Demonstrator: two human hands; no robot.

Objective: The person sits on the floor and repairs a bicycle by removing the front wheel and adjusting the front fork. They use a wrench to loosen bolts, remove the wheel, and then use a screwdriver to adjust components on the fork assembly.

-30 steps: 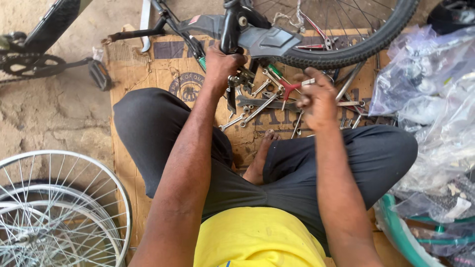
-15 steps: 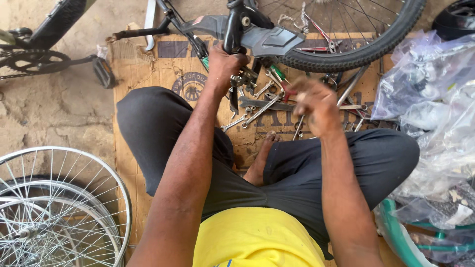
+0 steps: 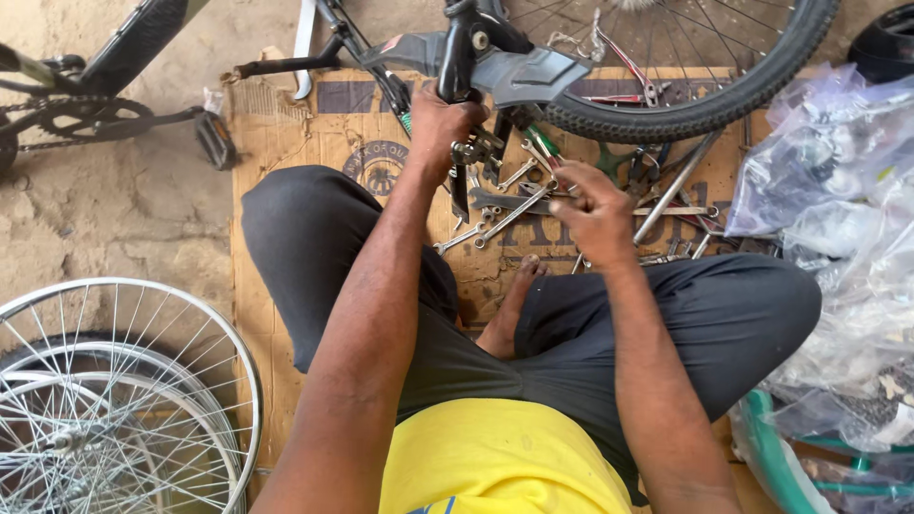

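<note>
While I sit cross-legged on the cardboard (image 3: pixel 286 124), bare wheels (image 3: pixel 105 400) lie at my far left and a pedal (image 3: pixel 214 140) with its chain ring sits above them. My left hand (image 3: pixel 440 124) is closed around the black bike frame (image 3: pixel 459 52), just above a small metal brake part (image 3: pixel 479 149) that hangs at my fingers. Spanners (image 3: pixel 495 224) are scattered on the cardboard between my knees, close under both hands. My right hand (image 3: pixel 595 211) hovers over them with fingers curled together, pinching something thin; I cannot tell what. Beyond it curves the tyre (image 3: pixel 695 105), and clear plastic bags (image 3: pixel 838 209) pile up at my far right.
</note>
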